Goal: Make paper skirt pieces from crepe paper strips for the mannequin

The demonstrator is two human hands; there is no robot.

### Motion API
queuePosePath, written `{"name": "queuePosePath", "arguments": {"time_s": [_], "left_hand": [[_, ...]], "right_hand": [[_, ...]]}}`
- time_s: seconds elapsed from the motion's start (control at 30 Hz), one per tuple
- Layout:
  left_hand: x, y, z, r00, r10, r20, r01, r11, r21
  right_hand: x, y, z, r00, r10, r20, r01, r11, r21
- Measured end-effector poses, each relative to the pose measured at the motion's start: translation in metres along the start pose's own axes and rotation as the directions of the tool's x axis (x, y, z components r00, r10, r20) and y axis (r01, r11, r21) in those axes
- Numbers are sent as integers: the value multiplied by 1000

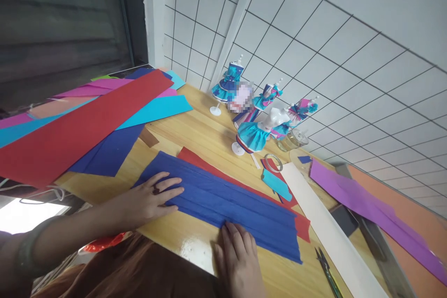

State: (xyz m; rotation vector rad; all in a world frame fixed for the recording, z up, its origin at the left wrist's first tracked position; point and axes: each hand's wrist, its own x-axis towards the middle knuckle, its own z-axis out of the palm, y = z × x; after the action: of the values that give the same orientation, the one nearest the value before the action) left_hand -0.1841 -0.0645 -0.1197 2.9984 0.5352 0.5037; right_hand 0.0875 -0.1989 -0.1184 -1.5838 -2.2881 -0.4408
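A long strip of dark blue crepe paper, with creases along its length, lies flat across the wooden table. Spread fingers of my left hand rest on its left part; a ring shows on one finger. At the strip's near edge, about the middle, my right hand lies with fingers side by side, slightly bent, fingertips touching the paper. Its thumb sits apart on the tabletop. A red paper strip shows from under the blue one along the far side and right end.
Coloured sheets, a red one uppermost, pile at left. Dressed miniature mannequins stand at the back beside a glass jar. A tape roll, white strip, purple paper and thread snips lie at right.
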Motion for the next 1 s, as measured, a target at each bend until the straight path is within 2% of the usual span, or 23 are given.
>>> {"name": "queuePosePath", "arguments": {"time_s": [0.1, 0.27, 0.33, 0.47, 0.57, 0.7, 0.9, 1.0], "left_hand": [[-2, -1, 1, 1000, 7, 12, -7, 1000, 0], [-4, -1, 5, 1000, 5, -13, -5, 1000, 13], [-4, -1, 7, 1000, 5, -1, -5, 1000, 20], [-4, -1, 9, 1000, -10, 9, 10, 1000, 0], [-4, -1, 9, 999, -38, 11, 39, 999, -21], [-5, -2, 10, 999, -30, -15, 29, 999, -32], [-8, -3, 13, 999, -28, -34, 28, 999, -15], [-9, -5, 16, 998, -17, -62, 17, 1000, 2]], "right_hand": [[8, -12, 1, 999, -52, -8, 52, 998, 44], [31, -45, 9, 972, -232, 38, 221, 956, 193], [38, -57, 15, 966, -251, 61, 229, 942, 245], [38, -66, 27, 977, -199, 69, 172, 942, 287], [32, -65, 29, 984, -166, 64, 144, 956, 254], [22, -56, 24, 997, -82, 1, 81, 983, 165], [-4, -34, 16, 996, -56, 63, 57, 998, -13], [-16, -21, 15, 1000, -8, 23, 9, 998, -56]]}}
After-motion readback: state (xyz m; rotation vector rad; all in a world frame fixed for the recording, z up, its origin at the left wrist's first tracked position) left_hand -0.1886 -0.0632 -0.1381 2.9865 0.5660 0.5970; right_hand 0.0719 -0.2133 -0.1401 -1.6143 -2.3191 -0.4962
